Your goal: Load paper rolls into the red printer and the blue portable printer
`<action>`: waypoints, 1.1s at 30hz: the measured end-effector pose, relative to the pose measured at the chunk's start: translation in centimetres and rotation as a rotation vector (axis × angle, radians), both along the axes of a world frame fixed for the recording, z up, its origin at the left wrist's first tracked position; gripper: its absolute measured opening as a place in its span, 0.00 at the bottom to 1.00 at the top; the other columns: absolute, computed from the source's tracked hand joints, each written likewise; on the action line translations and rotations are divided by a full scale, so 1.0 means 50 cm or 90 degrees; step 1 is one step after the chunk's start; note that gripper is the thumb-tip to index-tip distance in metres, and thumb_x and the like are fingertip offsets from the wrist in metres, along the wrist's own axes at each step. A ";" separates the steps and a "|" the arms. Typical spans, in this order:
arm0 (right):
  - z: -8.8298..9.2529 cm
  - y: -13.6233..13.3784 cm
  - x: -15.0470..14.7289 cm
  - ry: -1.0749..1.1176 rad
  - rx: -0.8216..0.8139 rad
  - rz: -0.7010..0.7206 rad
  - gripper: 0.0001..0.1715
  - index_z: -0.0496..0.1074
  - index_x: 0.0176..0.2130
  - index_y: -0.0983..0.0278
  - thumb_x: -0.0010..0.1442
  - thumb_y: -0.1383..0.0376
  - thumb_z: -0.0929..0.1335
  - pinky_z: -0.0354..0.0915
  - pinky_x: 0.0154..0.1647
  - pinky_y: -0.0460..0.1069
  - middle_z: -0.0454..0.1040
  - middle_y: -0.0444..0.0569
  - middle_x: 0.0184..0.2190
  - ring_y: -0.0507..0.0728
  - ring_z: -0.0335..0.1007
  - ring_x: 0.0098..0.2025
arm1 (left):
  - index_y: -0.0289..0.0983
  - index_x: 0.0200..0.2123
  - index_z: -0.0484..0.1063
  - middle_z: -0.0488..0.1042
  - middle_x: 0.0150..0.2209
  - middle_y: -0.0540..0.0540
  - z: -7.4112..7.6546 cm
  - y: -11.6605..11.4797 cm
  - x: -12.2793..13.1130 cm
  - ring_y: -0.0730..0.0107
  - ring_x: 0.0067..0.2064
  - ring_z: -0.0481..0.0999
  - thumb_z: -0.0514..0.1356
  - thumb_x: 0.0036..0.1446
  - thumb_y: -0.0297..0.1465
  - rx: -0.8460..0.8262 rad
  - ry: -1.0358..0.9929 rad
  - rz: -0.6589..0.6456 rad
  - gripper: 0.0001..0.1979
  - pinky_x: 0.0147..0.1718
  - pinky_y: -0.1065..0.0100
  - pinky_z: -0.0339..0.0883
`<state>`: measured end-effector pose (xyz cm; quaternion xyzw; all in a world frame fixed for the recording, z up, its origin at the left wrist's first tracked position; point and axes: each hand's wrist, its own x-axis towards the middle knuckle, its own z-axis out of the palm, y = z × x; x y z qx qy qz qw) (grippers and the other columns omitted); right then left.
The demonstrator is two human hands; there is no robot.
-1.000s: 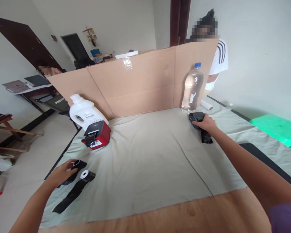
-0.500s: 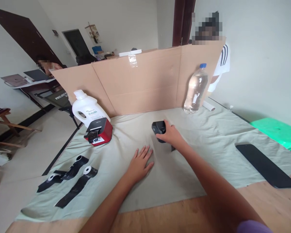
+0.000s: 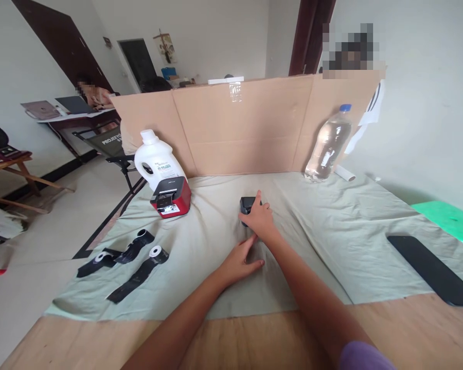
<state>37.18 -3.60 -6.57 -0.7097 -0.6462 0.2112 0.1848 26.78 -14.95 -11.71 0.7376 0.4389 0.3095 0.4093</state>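
Right grip (image 3: 259, 217) of the wearer: closed round a small black device (image 3: 245, 206), mid-table, hub of this clock. Left grip (image 3: 239, 262) at 6 o'clock, thumb and fingers wide apart, fingertips partly hidden at the right wrist. On the cloth-covered table (image 3: 81, 339): red-and-black boxy machine (image 3: 181, 200), 9 o'clock; black rolls (image 3: 163, 255), 8; clear bottle (image 3: 330, 146), 2; flat black slab (image 3: 434, 270), 4.
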 end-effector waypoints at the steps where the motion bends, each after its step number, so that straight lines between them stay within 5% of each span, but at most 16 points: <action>1: -0.010 0.004 -0.001 0.010 0.006 -0.003 0.68 0.33 0.73 0.65 0.49 0.52 0.72 0.62 0.48 0.68 0.61 0.73 0.55 0.79 0.64 0.53 | 0.43 0.71 0.51 0.59 0.69 0.41 0.001 0.000 0.000 0.49 0.67 0.60 0.62 0.59 0.38 0.005 0.019 0.001 0.40 0.62 0.51 0.61; 8: -0.037 0.016 0.018 0.052 0.031 0.049 0.71 0.34 0.73 0.63 0.48 0.46 0.74 0.60 0.51 0.69 0.61 0.74 0.57 0.79 0.65 0.54 | 0.41 0.67 0.60 0.66 0.65 0.41 0.003 0.002 0.001 0.50 0.64 0.66 0.64 0.57 0.35 0.065 0.072 -0.014 0.35 0.65 0.49 0.55; 12: -0.029 0.018 0.084 0.096 0.013 0.059 0.63 0.37 0.73 0.65 0.55 0.37 0.64 0.61 0.54 0.64 0.62 0.71 0.60 0.75 0.68 0.55 | 0.41 0.63 0.65 0.70 0.62 0.41 -0.006 0.006 0.000 0.55 0.62 0.69 0.63 0.58 0.34 0.012 -0.026 0.033 0.30 0.63 0.54 0.61; 16: -0.060 0.035 0.151 0.172 0.066 0.088 0.49 0.48 0.70 0.72 0.64 0.44 0.59 0.62 0.56 0.57 0.71 0.65 0.54 0.67 0.70 0.55 | 0.37 0.58 0.71 0.75 0.57 0.40 -0.005 0.009 -0.003 0.57 0.60 0.73 0.63 0.58 0.32 -0.034 -0.112 0.050 0.23 0.61 0.56 0.66; 21: -0.118 0.051 0.174 0.225 0.182 0.141 0.35 0.60 0.64 0.70 0.66 0.52 0.58 0.64 0.52 0.56 0.76 0.57 0.47 0.61 0.72 0.43 | 0.36 0.51 0.76 0.79 0.51 0.41 -0.002 0.011 -0.009 0.58 0.55 0.77 0.62 0.59 0.33 -0.026 -0.116 0.103 0.17 0.57 0.58 0.70; 30: -0.141 0.048 0.172 0.203 0.250 0.193 0.31 0.63 0.63 0.67 0.67 0.55 0.57 0.60 0.58 0.57 0.76 0.56 0.50 0.62 0.69 0.50 | 0.37 0.44 0.79 0.82 0.42 0.43 -0.009 0.017 -0.020 0.61 0.44 0.82 0.62 0.58 0.36 0.022 -0.051 0.152 0.13 0.47 0.63 0.74; 33: -0.135 0.045 0.170 0.173 0.253 0.226 0.32 0.61 0.65 0.67 0.67 0.56 0.57 0.58 0.60 0.59 0.73 0.56 0.57 0.64 0.66 0.55 | 0.36 0.40 0.81 0.81 0.30 0.45 0.000 0.019 -0.031 0.66 0.33 0.79 0.60 0.60 0.39 0.037 -0.009 0.147 0.14 0.36 0.68 0.73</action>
